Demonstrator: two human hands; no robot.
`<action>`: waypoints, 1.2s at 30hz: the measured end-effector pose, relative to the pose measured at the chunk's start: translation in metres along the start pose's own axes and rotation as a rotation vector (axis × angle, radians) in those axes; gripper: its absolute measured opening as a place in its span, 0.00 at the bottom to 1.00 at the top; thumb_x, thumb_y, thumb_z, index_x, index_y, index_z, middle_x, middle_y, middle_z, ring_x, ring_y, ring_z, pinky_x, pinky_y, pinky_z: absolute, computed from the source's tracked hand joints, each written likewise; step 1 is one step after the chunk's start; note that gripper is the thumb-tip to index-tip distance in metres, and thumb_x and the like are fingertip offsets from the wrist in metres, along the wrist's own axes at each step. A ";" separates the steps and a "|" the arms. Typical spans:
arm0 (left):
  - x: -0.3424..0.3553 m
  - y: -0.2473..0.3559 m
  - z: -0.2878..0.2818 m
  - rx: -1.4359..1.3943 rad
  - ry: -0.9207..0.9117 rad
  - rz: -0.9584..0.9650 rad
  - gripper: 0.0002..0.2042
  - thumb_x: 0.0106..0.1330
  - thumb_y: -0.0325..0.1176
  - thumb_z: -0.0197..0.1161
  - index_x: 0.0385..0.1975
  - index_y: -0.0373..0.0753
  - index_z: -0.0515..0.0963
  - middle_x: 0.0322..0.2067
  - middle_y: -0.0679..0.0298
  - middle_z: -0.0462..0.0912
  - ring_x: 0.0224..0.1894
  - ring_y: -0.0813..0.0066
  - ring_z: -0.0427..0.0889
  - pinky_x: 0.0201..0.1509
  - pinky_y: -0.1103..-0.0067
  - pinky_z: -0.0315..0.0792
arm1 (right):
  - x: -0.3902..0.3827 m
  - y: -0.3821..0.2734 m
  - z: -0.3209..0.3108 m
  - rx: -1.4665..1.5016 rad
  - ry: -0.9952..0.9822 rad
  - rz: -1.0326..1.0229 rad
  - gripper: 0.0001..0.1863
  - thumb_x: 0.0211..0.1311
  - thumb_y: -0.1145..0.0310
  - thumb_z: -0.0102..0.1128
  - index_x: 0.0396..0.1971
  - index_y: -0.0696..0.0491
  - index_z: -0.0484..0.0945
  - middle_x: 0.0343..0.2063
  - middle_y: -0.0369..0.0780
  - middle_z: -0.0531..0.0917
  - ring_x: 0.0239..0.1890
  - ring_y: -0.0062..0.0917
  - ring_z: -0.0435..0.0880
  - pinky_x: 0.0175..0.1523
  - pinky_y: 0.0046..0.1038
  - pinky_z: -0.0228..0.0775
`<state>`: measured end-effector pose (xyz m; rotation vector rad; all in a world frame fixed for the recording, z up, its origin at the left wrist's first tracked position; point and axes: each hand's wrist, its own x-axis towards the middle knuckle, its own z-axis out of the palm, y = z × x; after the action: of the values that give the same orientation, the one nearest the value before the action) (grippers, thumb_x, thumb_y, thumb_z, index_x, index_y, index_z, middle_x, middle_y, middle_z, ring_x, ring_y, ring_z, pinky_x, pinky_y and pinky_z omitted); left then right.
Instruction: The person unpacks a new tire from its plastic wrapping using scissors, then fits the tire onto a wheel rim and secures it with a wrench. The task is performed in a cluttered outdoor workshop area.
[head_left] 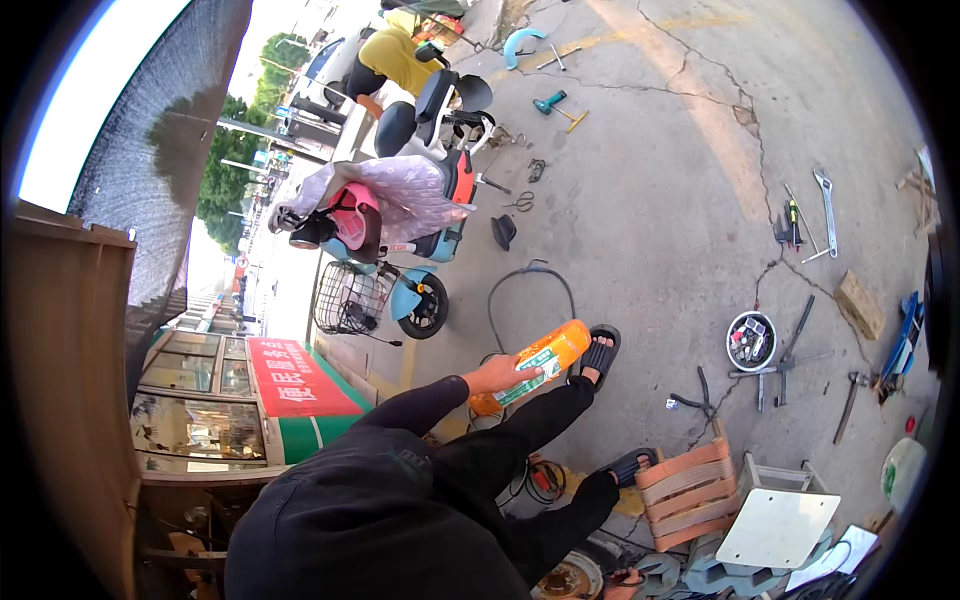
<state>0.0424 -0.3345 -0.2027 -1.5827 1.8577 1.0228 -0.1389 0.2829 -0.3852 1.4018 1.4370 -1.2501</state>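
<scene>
My left hand (496, 375), at the end of a black sleeve, is wrapped round a large orange bottle (560, 345) with a green and white label. The bottle is tilted, held beside my black-trousered leg (550, 415) and above the concrete. At the bottom edge, a small part of my right hand (622, 584) shows beside a rusty wheel (572, 578); its fingers are too cut off to read. My feet are in dark sandals (600, 354). Under the bottle, a black hose (530, 268) loops across the ground.
A blue scooter (425, 275) with a basket stands upper left; near it, a person in yellow (390, 60) bends over. Wrenches (828, 215), pliers (698, 398), a hammer (850, 408) and a white bowl of small parts (751, 341) lie at right. A woven seat (688, 490) and white-topped stool (778, 527) stand lower right.
</scene>
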 end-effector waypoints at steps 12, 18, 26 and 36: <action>0.122 0.069 -0.143 -0.591 -0.123 -0.015 0.39 0.66 0.69 0.52 0.56 0.34 0.77 0.44 0.54 0.85 0.45 0.65 0.85 0.50 0.74 0.76 | -0.170 -0.116 0.363 -0.643 -0.385 -0.384 0.13 0.62 0.74 0.55 0.46 0.55 0.70 0.25 0.34 0.74 0.23 0.20 0.76 0.27 0.23 0.69; 0.186 0.120 -0.195 -0.963 -0.271 0.091 0.34 0.69 0.61 0.55 0.59 0.33 0.73 0.50 0.56 0.83 0.47 0.72 0.83 0.52 0.75 0.74 | -0.262 -0.160 0.569 -0.908 -0.684 -0.471 0.12 0.65 0.75 0.54 0.48 0.59 0.70 0.22 0.35 0.73 0.18 0.17 0.72 0.23 0.21 0.64; 0.303 0.180 -0.190 -0.902 -0.174 0.122 0.34 0.67 0.55 0.62 0.63 0.32 0.68 0.52 0.58 0.80 0.52 0.74 0.78 0.57 0.76 0.71 | -0.216 -0.176 0.773 -0.748 -0.963 -0.430 0.29 0.68 0.69 0.54 0.67 0.56 0.59 0.50 0.48 0.78 0.45 0.29 0.81 0.49 0.29 0.73; 0.500 0.216 -0.110 -1.018 -0.148 0.225 0.30 0.65 0.47 0.60 0.58 0.27 0.69 0.49 0.50 0.79 0.50 0.68 0.79 0.54 0.73 0.72 | -0.133 -0.169 0.930 -0.931 -0.815 -0.700 0.22 0.73 0.67 0.55 0.59 0.63 0.65 0.52 0.45 0.76 0.55 0.26 0.76 0.60 0.27 0.66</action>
<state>-0.2607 -0.7149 -0.4724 -1.7046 1.4767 2.3615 -0.3945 -0.6345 -0.4529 -0.2568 1.5695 -1.0711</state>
